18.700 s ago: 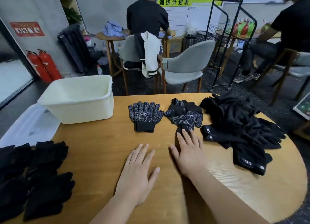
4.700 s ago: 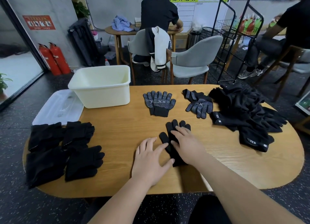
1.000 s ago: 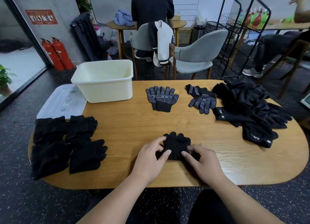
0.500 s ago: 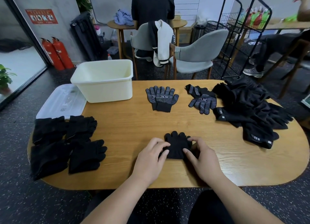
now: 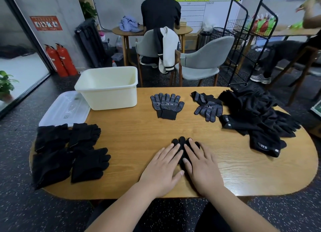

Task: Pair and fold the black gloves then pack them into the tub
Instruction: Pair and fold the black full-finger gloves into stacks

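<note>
At six o'clock on the wooden table [image 5: 132, 138], nearest the wearer, both hands lie flat on a folded pair of black gloves [image 5: 181, 142]. The left hand [image 5: 161, 169] and the right hand [image 5: 201, 167] sit side by side, palms down, fingers straight and slightly spread. They press the pair against the tabletop, and neither hand curls round or pinches anything. Only the glove fingertips show beyond the person's own fingertips, plus a dark strip in the gap between the two hands.

At twelve o'clock from the hands lies a dotted pair [image 5: 166, 105], one glove stacked on the other, cuffs toward the wearer. At one o'clock a second set of dotted gloves [image 5: 208, 106] lies loosely overlapped. At two o'clock a loose heap of black gloves [image 5: 257, 117] covers the table's right end, some cuffs showing small white labels. At nine o'clock four folded bundles [image 5: 69, 152] of black gloves sit close together at the left edge.

At eleven o'clock the cream tub [image 5: 107, 91] stands upright near the far edge, well apart from the hands. Just beside it, at ten o'clock, a clear lid [image 5: 66, 108] lies flat. Beyond the table at twelve o'clock stand two grey chairs [image 5: 199, 61].
</note>
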Tool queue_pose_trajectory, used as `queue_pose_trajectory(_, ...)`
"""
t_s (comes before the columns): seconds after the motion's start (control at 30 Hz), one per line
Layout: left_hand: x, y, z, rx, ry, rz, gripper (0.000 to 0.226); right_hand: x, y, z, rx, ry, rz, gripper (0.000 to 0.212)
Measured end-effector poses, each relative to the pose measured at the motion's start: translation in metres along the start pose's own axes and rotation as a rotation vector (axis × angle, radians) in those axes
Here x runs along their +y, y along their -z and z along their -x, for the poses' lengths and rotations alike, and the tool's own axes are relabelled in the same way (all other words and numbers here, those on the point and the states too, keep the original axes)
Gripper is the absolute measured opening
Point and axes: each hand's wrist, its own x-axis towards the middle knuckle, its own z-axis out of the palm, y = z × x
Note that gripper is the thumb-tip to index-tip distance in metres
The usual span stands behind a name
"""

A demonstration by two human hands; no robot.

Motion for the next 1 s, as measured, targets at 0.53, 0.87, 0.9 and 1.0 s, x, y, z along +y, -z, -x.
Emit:
queue_pose_trajectory(0.53, 0.001, -0.001, 0.008, 0.172, 0.148, 0.011, 0.063, 0.006, 0.002, 0.004, 0.154, 0.034, -0.176, 0.044)
queue_pose_trajectory(0.87, -0.018, 0.006, 0.035, 0.312, 0.362, 0.139, 0.036, 0.001, 0.003, 0.005, 0.101, 0.223, -0.247, 0.012)
queue_pose_trajectory(0.9, -0.020, 0.008, 0.038, 0.315, 0.393, 0.135, 0.036, -0.002, 0.003, 0.003, 0.107, 0.207, -0.250, 0.011)
queue_pose_trajectory(1.0, -0.028, 0.016, 0.048, 0.271, 0.507, 0.134, 0.039, -0.018, 0.004, -0.001, 0.104, 0.153, -0.236, 0.009)
